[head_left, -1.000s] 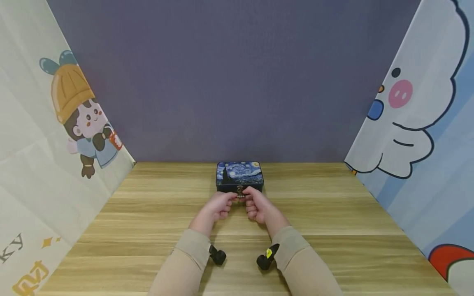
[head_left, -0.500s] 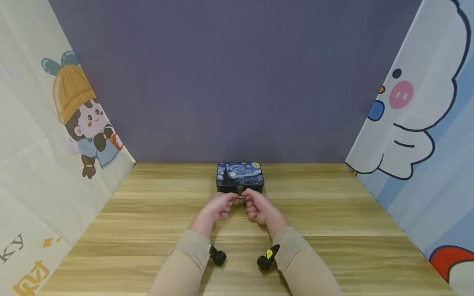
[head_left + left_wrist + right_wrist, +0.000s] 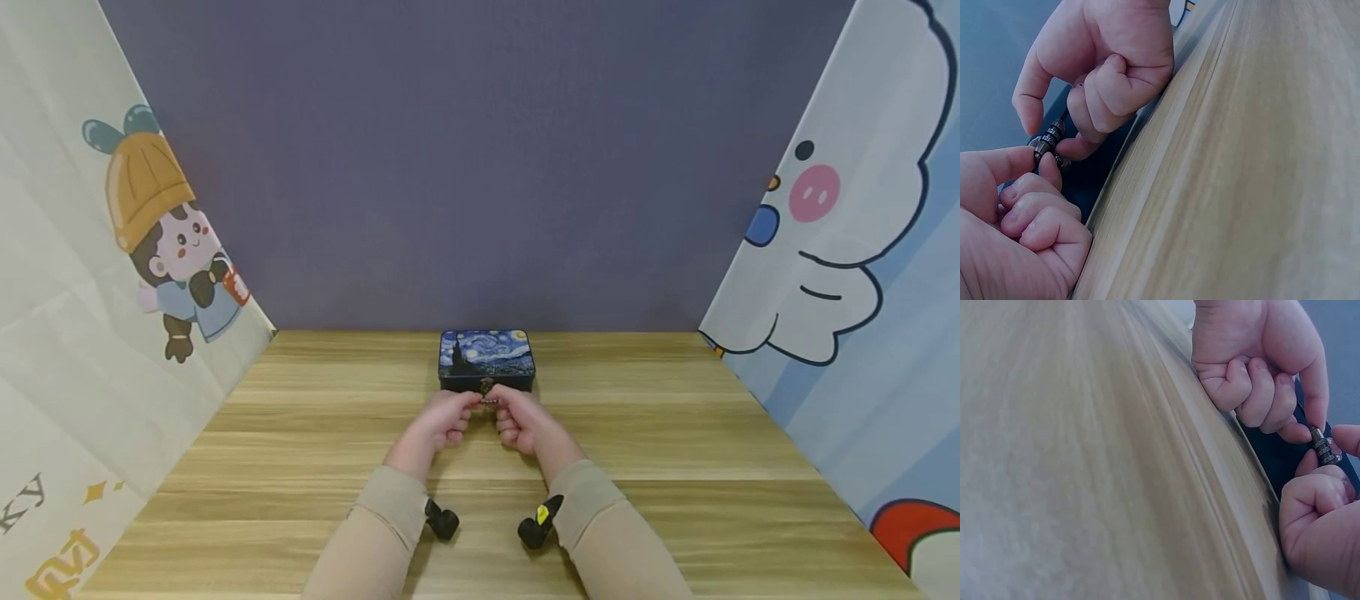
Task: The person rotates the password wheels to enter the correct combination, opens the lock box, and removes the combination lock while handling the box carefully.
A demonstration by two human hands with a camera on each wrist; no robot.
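Observation:
A small dark blue box [image 3: 486,357] with a swirling night-sky painting on its lid stands closed at the table's back. At its front, a bronze latch [image 3: 487,384] carries a small barrel-shaped combination padlock [image 3: 1049,139] with ridged number dials. My left hand [image 3: 446,417] pinches one end of the padlock between thumb and index finger, the other fingers curled in. From the other side, my right hand [image 3: 522,418] has thumb and index finger around the dials [image 3: 1324,449], its remaining fingers folded. Both hands partly hide the box front.
The wood-grain table [image 3: 300,467] spreads around the forearms. Behind the box rises a grey-purple panel [image 3: 480,167]. Cartoon-printed sheets flank the table at left [image 3: 60,292] and right [image 3: 885,333]. A black wrist camera [image 3: 441,520] sits at the left cuff, another [image 3: 536,527] at the right.
The right hand's thumb and index finger have shifted slightly left and down over the padlock. My left hand keeps its hold, and the box stays in place.

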